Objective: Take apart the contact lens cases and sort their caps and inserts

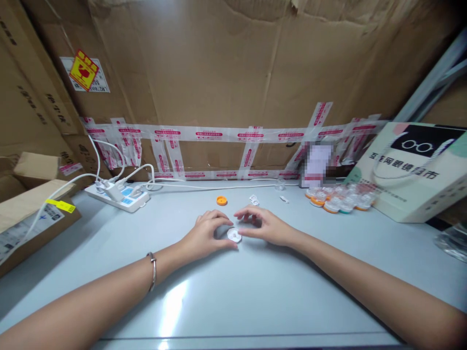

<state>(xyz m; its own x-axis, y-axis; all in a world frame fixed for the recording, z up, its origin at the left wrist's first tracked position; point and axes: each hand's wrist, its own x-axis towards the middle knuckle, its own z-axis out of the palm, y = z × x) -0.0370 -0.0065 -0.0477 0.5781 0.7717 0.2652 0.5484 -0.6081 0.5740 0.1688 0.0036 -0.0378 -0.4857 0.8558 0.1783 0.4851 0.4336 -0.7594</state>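
A small round white plastic piece (234, 235) lies on the grey table between my two hands. My left hand (209, 233) curves round its left side, thumb and fingers apart. From the right, my right hand (263, 226) reaches over with its fingers spread, a fingertip close to the piece's edge; I cannot tell whether it touches. Just beyond my hands sits an orange round cap (221, 200). Small white parts (254, 200) lie to the right of it, and another small white part (284, 199) is further right.
Several clear-topped round cases (343, 198) with coloured bases are grouped at the right, beside a paper bag (408, 170) and a blurred phone (316, 164). A white power strip (118, 193) with cables stands at the left, near a cardboard box (36, 218). A large carton (219, 63) walls the back.
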